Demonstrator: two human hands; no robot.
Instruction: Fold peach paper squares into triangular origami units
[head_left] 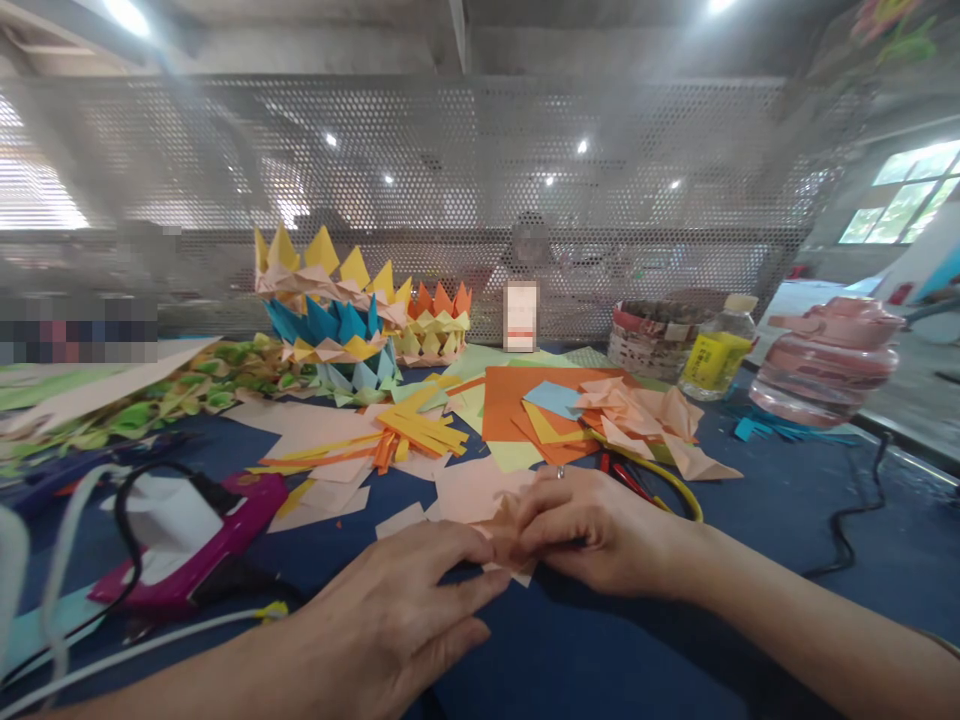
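A small folded peach paper [504,524] lies between my two hands near the table's front, partly hidden by fingers. My right hand [592,525] pinches its right side with thumb and fingers. My left hand [405,600] rests at its left edge, thumb and fingers apart, fingertips touching the paper. Flat peach sheets [465,485] lie just behind. Orange sheets [506,400] and crumpled or folded peach pieces [622,405] are further back. To the left is a pile of yellow and orange strips [424,430].
Stacked paper crowns [330,320] stand at the back left. A magenta power strip [255,510] with cables lies left. Yellow-handled scissors [679,490], a woven basket [645,340], a yellow-labelled bottle [716,355] and a pink jug [825,370] are right.
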